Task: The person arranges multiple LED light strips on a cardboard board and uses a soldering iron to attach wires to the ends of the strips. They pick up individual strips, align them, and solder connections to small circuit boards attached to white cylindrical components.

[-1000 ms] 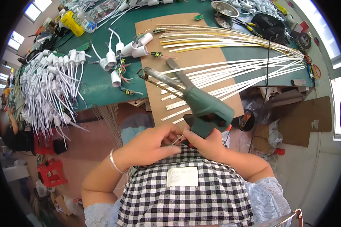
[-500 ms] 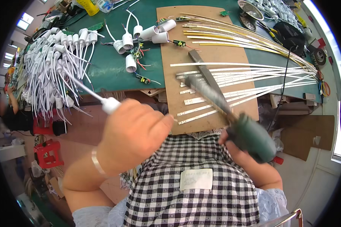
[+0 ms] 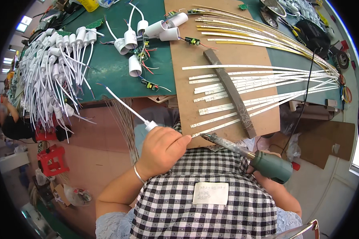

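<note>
Your left hand [image 3: 162,150] grips a white socket [image 3: 150,125]; your right hand [image 3: 264,182] holds a soldering iron [image 3: 272,166], tip near a strip [image 3: 217,128].

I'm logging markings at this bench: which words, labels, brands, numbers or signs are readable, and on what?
None can be read with certainty.
Pale label on the checked apron: faint handwriting, too blurred to read.
White strips on the brown board: tiny marks, too small to tell whether they are text.
</note>
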Demonstrator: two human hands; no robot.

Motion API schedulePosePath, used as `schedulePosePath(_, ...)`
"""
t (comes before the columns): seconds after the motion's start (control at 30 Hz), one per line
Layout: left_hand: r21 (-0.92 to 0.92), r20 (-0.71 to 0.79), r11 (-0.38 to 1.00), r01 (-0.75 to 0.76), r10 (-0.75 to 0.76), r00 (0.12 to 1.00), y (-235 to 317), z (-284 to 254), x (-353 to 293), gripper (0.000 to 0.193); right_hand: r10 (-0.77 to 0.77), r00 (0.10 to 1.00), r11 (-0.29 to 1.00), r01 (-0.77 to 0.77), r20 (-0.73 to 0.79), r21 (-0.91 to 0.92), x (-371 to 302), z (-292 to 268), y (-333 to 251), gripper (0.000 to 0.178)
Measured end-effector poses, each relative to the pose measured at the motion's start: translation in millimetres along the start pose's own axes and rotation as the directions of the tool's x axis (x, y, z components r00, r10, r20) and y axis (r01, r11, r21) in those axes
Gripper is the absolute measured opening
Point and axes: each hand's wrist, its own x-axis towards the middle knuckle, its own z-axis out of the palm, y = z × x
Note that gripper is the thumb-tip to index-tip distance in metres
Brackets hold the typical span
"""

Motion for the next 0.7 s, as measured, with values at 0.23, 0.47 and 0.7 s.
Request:
schedulePosePath(0.23,-0.097,0.017,0.993,0.068,-0.067,0.998,4,-1,4,0.026,-0.032,0.998,0.991,0.025,-0.048,-0.132,0,9,13,0.026)
schedulePosePath(0.47,-0.066,0.013,0.99,0.124,-0.123,0.992,6,3,2,0.024,-0.228,0.971,0.97,0.22,-0.068,-0.103,7,13,22,0.03)
schedulePosePath(0.7,-0.131,0.04,0.981,0.141,-0.137,0.99,5,-2,3,0.023,-0.198,0.979,0.961,0.202,0.038,-0.188,-4,2,30,0.032)
